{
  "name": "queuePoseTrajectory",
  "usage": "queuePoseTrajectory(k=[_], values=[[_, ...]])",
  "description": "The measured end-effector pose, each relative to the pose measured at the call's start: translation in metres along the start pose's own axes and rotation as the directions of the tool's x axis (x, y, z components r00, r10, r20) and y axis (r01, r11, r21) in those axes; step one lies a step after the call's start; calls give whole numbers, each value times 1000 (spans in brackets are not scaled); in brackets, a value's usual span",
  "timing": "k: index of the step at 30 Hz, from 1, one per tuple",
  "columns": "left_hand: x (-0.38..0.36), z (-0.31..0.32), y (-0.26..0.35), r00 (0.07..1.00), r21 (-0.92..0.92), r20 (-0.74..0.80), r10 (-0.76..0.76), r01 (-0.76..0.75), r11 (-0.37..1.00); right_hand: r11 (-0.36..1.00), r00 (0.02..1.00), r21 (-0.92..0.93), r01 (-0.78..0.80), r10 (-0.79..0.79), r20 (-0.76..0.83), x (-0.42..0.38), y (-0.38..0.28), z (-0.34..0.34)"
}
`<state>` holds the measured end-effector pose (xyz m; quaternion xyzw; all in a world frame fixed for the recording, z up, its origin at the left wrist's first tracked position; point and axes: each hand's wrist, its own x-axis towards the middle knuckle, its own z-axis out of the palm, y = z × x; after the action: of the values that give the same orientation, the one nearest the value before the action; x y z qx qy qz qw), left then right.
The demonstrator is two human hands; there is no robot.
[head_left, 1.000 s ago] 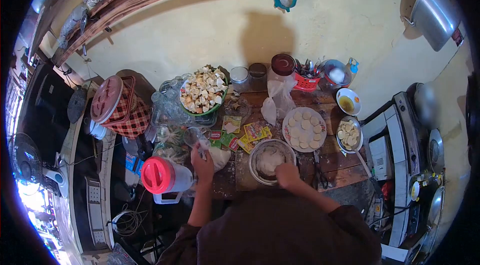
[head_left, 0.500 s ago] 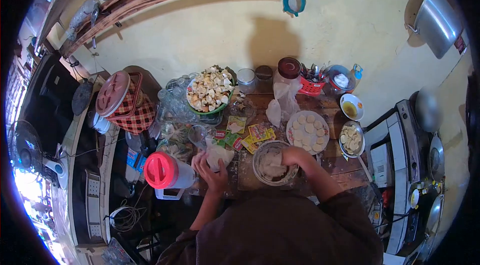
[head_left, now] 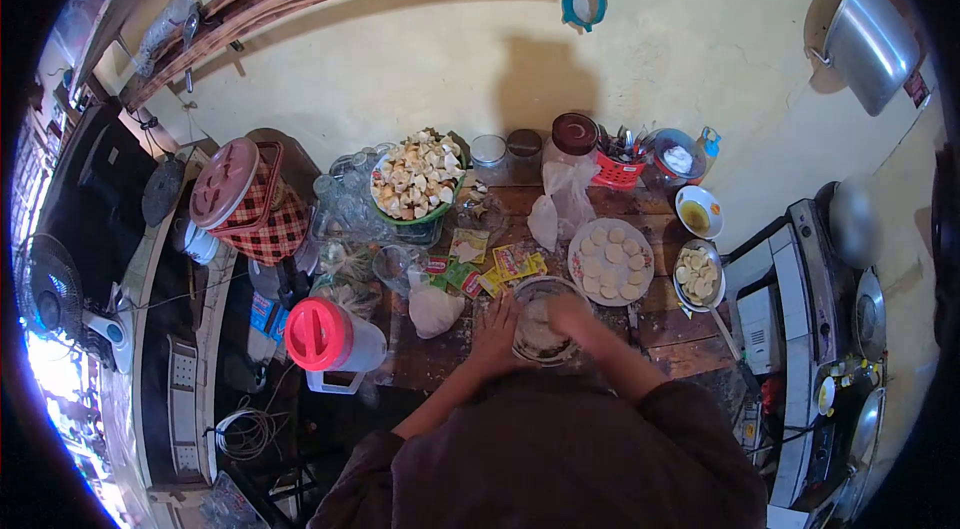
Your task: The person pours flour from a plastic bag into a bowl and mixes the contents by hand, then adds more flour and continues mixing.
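A clear bowl (head_left: 533, 347) with pale floury dough or powder stands at the table's near edge. My left hand (head_left: 494, 331) rests against the bowl's left side, its fingers stretched out. Inside the bowl, at its right, is my right hand (head_left: 570, 317); motion blurs it and its fingers cannot be made out. A white plastic bag (head_left: 435, 311) with something pale in it lies left of my left hand. Behind the bowl are colourful sachets (head_left: 515, 262). A plate (head_left: 611, 263) of round flat dough pieces sits at the bowl's upper right.
A red-lidded pitcher (head_left: 335, 337) stands at the left. Farther back are a green basin of cut pieces (head_left: 418, 177), jars (head_left: 575, 137) and a red basket (head_left: 619, 171). At the right are a pan of pale pieces (head_left: 698, 276), a small bowl (head_left: 699, 212) and a stove (head_left: 815, 269).
My left hand has left the white bag and moved right to the bowl's side. My right hand stays in the bowl and is now blurred. The view has shifted slightly.
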<state>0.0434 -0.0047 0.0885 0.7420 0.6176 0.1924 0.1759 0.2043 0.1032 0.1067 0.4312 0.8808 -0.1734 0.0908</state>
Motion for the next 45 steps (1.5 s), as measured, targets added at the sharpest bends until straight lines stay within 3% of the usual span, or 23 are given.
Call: queuePoseTrajectory(k=[1, 5, 8, 10, 13, 17, 19, 23, 25, 26, 28, 32, 37, 40, 43, 45], values=[[3, -1, 3, 995, 59, 83, -51, 46, 997, 999, 995, 0, 34, -34, 98, 3, 4, -16], [7, -4, 6, 987, 90, 127, -98, 87, 992, 990, 970, -40, 132, -121, 213, 9, -2, -14], [6, -5, 9, 984, 86, 132, -121, 111, 990, 994, 990, -71, 82, -73, 123, -15, -26, 15], [6, -2, 6, 991, 70, 106, -87, 80, 994, 994, 994, 20, -106, 105, 31, -12, -28, 30], [4, 0, 6, 989, 70, 105, -108, 101, 992, 991, 983, 36, -133, 127, 135, 3, 1, 11], [6, -1, 9, 980, 87, 138, -144, 132, 987, 986, 989, -160, -57, 78, 124, 2, 8, -36], [5, -3, 13, 972, 95, 146, -184, 171, 981, 964, 993, -238, -117, 110, -42, 0, 2, -50], [2, 2, 11, 985, 133, 75, -154, 143, 981, 952, 983, -272, -138, 98, -154, 0, -7, -29], [3, 0, 15, 979, 123, 88, -182, 171, 978, 912, 988, -409, 27, -87, -130, -6, -6, -1], [3, -1, 16, 979, 123, 85, -184, 173, 977, 911, 987, -410, 29, -90, -130, -8, -2, 6], [2, -2, 18, 977, 92, 74, -199, 192, 977, 923, 999, -381, 43, -42, 11, -13, 0, 7], [1, -3, 21, 967, 130, 97, -236, 222, 966, 922, 994, -382, 66, -30, 101, -15, 9, -12], [1, 3, 17, 971, 99, 73, -227, 219, 971, 957, 967, -205, 207, -170, 188, -21, 25, -7], [0, 7, 13, 983, 45, 21, -184, 183, 982, 985, 970, -156, 75, -36, 240, -17, 28, 13], [1, 7, 13, 974, 66, 71, -213, 208, 976, 999, 989, -28, 23, -19, 149, -25, 27, 27], [3, 3, 12, 978, 69, 81, -190, 184, 980, 1000, 984, 9, 15, -16, 179, -25, 22, 31]])
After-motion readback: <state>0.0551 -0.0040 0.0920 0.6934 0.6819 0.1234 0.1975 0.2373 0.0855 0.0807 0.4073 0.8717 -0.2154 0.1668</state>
